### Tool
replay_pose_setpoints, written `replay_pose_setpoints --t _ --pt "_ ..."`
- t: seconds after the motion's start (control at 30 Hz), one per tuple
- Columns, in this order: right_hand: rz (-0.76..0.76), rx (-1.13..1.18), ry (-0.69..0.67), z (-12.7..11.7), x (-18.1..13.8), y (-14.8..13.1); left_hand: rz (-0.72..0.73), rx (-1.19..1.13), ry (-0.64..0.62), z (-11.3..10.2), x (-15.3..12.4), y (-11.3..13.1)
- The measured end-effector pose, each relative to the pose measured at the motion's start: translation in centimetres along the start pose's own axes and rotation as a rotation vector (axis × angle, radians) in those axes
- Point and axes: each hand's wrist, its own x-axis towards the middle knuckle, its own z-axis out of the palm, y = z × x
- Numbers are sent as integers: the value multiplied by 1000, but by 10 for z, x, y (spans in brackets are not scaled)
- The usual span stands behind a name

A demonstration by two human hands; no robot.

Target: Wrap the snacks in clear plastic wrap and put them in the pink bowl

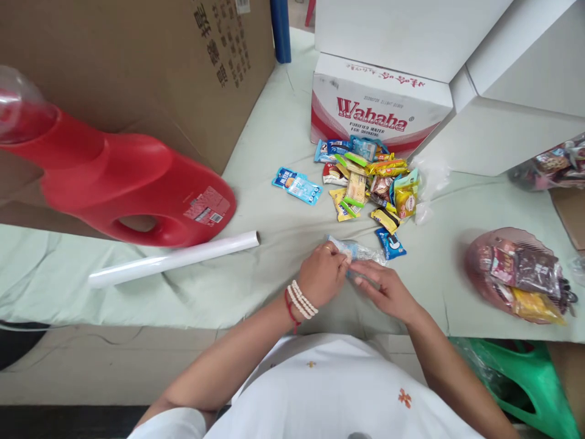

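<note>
My left hand (324,272) is closed, its thumb and fingers pinching a crinkled clear plastic wrapper with pale blue print (339,244). My right hand (386,285) lies against the near side of that wrapper, fingers stretched out and slightly apart, fingertips touching it beside the left hand. Part of the wrapper is hidden under both hands. Just beyond it are a blue snack packet (390,244) and a yellow-and-black packet (385,220). Behind these lies a loose pile of small wrapped snacks (355,188). Two blue packets (298,185) lie apart to the left.
A large red jug (137,177) and a white roll (173,259) lie on the left, by a brown carton (137,73). A Wahaha box (379,103) stands behind the pile. On the right is a pink basket (479,262) of snacks; a green stool (534,372) stands below.
</note>
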Motion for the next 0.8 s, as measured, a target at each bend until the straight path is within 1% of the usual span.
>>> replay_pose_setpoints --t 0.07,0.1,0.13,0.17,0.2,0.23,0.3,0.33,0.37,0.43,0.47,0.53,0.6,0.7,0.8 --pt "178 -130 248 1 -7 11 -55 185 15 4 3 4" --pt "271 -241 350 3 -9 15 -63 240 19 7 4 5" --pt "345 -355 409 4 -11 18 -63 272 35 10 5 6" --pt "391 -443 422 5 -12 19 -66 286 66 12 7 5" --pt "410 -491 405 6 -12 19 -80 284 111 15 8 4" --pt "417 -498 382 6 -12 18 -106 272 168 18 9 2" --pt "415 -420 346 4 -9 9 -177 238 271 23 11 -1" --pt "413 -347 327 4 -6 4 -207 229 289 25 12 -2" --pt "408 -262 310 4 -2 -3 -227 231 282 27 12 -3" --pt "356 -109 284 7 9 -17 -224 277 234 29 11 -2" --pt "311 -58 280 10 15 -23 -202 315 225 30 10 -2" --pt "233 12 295 16 25 -32 -126 380 263 31 6 0" --pt "220 94 317 20 30 -35 -21 360 305 31 -2 1" --pt "289 238 361 19 25 -32 145 171 295 32 -19 0" --pt "375 268 382 16 13 -26 310 -42 270 37 -39 0"
